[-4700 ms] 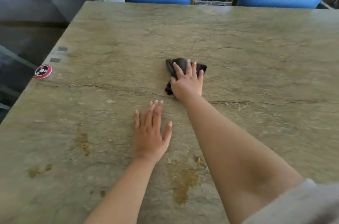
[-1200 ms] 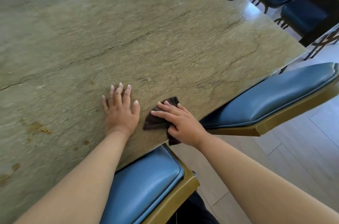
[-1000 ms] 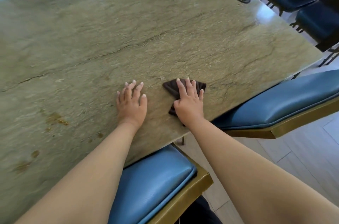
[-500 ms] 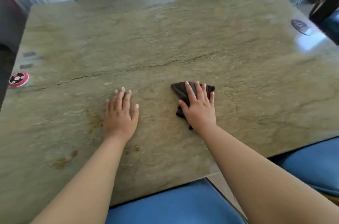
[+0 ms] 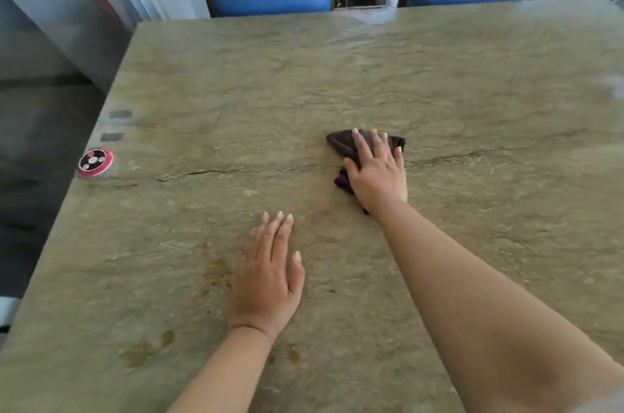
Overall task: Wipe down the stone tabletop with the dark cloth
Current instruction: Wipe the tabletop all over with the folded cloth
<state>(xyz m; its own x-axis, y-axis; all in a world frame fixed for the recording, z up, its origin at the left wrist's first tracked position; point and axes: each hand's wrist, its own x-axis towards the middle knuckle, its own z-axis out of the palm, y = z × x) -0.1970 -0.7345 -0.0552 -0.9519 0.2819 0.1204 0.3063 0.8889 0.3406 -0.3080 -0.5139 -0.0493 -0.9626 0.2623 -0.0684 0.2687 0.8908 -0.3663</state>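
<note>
My right hand (image 5: 376, 172) lies flat on the dark cloth (image 5: 344, 144), fingers straight and spread, pressing it down on the stone tabletop (image 5: 337, 74) near the middle, right on the long crack (image 5: 236, 171) that runs across the slab. The cloth is bunched under my palm, with dark folds showing past my fingertips and by my wrist. My left hand (image 5: 268, 281) is nearer to me, open and flat on the bare stone, holding nothing, just bracing me.

So I'm mid-wipe, I'd say, working the centre. The brownish stains (image 5: 216, 274) sit just left of my left hand, and more blotches (image 5: 145, 350) lie near the front edge, so those look like what's left. Next I need to drag the cloth back toward me and to the left, keeping my palm pressing hard, and lift my left hand out of the way. Over at the left edge there's a small red round disc (image 5: 94, 161) to steer around.
</note>
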